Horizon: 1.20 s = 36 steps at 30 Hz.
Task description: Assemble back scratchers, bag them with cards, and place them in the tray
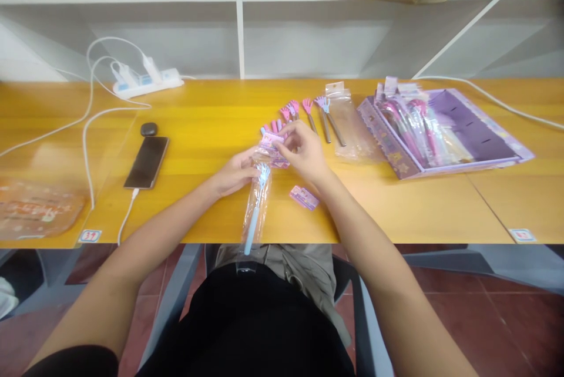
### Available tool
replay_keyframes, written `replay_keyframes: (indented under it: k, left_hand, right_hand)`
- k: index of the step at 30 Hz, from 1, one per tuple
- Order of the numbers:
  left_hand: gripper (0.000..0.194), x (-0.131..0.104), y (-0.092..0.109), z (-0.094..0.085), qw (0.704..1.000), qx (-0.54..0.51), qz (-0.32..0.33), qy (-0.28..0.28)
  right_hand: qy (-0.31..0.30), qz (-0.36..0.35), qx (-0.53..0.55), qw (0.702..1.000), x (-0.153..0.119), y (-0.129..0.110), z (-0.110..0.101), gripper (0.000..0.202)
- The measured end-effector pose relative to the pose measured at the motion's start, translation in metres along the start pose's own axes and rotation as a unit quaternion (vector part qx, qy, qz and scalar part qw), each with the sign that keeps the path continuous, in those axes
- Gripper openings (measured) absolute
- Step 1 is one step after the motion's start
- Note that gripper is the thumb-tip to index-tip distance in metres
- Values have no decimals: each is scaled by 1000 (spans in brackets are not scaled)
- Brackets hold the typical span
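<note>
My left hand point(237, 174) grips the upper part of a clear plastic bag point(265, 196), its fingers closed on it. Inside the bag lies a blue hand-shaped stick point(253, 221), its lower end hanging past the table's front edge. My right hand point(304, 151) pinches a small pink and purple card point(272, 140) at the bag's top. Another printed card point(304, 197) rests on the table below my right hand. Beyond my hands lie several pink, purple and blue hand-shaped sticks point(326, 120), with flat clear bags point(350, 124) beside them.
A purple box point(489, 124) with several packed sticks stands at the right. On the left are a phone point(147, 162) with a cable, a small black case point(148, 129), a white power strip point(150, 83) and an orange bag point(39, 209). Shelves line the back.
</note>
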<state>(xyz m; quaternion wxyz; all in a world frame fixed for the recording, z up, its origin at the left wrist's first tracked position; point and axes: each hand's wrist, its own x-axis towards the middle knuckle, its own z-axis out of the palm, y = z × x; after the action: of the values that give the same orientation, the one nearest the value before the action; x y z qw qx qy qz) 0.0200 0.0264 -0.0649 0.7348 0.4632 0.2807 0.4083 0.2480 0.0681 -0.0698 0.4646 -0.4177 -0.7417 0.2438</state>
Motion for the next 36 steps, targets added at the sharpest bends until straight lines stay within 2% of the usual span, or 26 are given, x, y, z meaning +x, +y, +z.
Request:
replay_keyframes:
  k: [4, 7, 10, 13, 15, 18, 20, 22, 28, 36]
  left_hand:
    - [66, 1, 0, -1, 1000, -17, 5, -12]
    - [62, 1, -2, -2, 999, -25, 12, -19]
    - [57, 2, -3, -4, 999, -21, 18, -28]
    - [58, 2, -6, -6, 999, -6, 18, -31]
    - [64, 4, -8, -8, 999, 15, 32, -26]
    - [87, 6, -12, -10, 993, 79, 89, -6]
    - [100, 7, -13, -10, 985, 122, 122, 2]
    - [104, 7, -15, -11, 979, 151, 137, 1]
    - [86, 5, -16, -14, 966, 206, 153, 0]
    - [80, 6, -18, -14, 957, 244, 154, -11]
  right_hand:
    - [18, -36, 72, 997, -1, 7, 7, 18]
    - [14, -51, 82, 995, -1, 6, 8, 14]
    - [12, -52, 77, 996, 0, 2, 5, 8]
    - [20, -34, 94, 995, 1, -1, 3, 16]
    - [27, -14, 119, 992, 2, -1, 3, 26]
    - [36, 2, 143, 989, 3, 1, 4, 38]
    - [40, -2, 136, 990, 3, 2, 4, 39]
    - [43, -11, 115, 992, 3, 2, 5, 37]
    - [56, -41, 73, 995, 2, 0, 5, 25]
    - [38, -37, 84, 995, 0, 1, 6, 29]
